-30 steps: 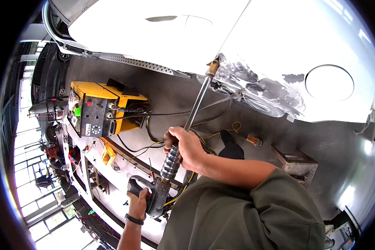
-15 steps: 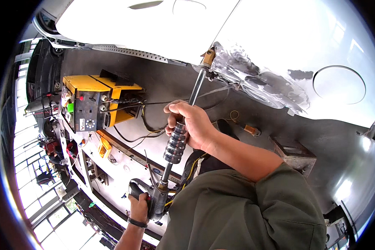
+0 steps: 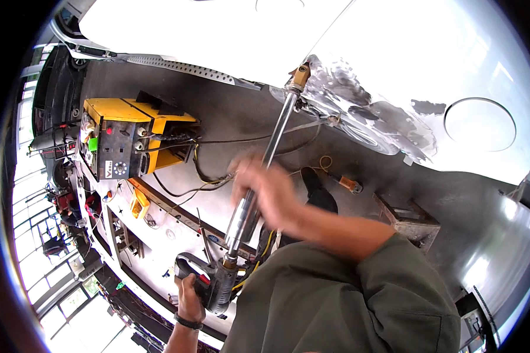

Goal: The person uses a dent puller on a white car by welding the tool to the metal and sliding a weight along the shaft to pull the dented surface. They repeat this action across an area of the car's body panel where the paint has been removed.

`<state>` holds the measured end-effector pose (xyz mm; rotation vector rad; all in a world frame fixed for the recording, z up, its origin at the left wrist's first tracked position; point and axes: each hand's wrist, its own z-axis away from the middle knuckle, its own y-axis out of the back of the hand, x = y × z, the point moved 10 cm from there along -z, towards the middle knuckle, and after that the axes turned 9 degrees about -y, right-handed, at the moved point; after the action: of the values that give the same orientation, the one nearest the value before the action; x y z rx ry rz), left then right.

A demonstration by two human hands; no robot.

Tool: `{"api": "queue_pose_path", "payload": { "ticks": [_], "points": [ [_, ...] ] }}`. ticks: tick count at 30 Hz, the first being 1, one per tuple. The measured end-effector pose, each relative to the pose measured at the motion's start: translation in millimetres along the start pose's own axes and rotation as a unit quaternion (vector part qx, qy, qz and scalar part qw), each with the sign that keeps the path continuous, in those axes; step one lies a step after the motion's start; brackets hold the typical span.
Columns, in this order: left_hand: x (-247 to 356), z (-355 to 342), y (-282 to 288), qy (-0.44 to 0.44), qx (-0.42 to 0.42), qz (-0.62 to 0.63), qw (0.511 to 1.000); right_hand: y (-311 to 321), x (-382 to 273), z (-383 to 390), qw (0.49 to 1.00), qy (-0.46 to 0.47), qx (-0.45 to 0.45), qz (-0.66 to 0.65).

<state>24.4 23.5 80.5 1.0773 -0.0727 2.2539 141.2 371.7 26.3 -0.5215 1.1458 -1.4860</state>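
Observation:
A dent-pulling slide hammer (image 3: 281,125) runs slantwise from a white car body panel (image 3: 388,41) down to my left side. Its brass-coloured tip (image 3: 300,76) meets the edge of a sanded grey patch (image 3: 350,94). At the lower end my left hand (image 3: 189,303) is closed around the black pistol-style handle (image 3: 219,289). Motion blurs my right hand (image 3: 271,191), closed around the shaft at the upper end of the chrome sliding weight (image 3: 241,220), which is smeared too. Its fingertips do not show clearly.
A yellow and black machine (image 3: 115,109) with cables stands at left on a long frame. A yellow tool (image 3: 139,204) lies there too. An orange-bodied tool (image 3: 350,184) and a metal stool (image 3: 407,217) stand on the floor, right of my foot (image 3: 321,197).
The right hand and sliding weight have gone from sharp to blurred, with the weight's ridges smeared and its lower end closer to the handle. The left hand keeps its hold. The view shifts slightly.

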Motion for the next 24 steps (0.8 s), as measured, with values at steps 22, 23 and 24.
{"api": "queue_pose_path", "payload": {
  "ticks": [22,23,24],
  "points": [
    [-1.7,-11.8,-10.5,0.058,-0.007,-0.024,0.998,-15.1,46.8,5.6,0.991,-0.107,-0.018,-0.076],
    [0.6,-12.0,-13.6,0.058,-0.007,-0.026,0.998,-14.9,47.7,3.5,0.991,-0.106,-0.018,-0.077],
    [1.5,-11.7,-13.8,0.066,0.006,-0.039,0.997,-14.8,49.1,0.9,0.991,-0.104,-0.019,-0.084]
  ]
}}
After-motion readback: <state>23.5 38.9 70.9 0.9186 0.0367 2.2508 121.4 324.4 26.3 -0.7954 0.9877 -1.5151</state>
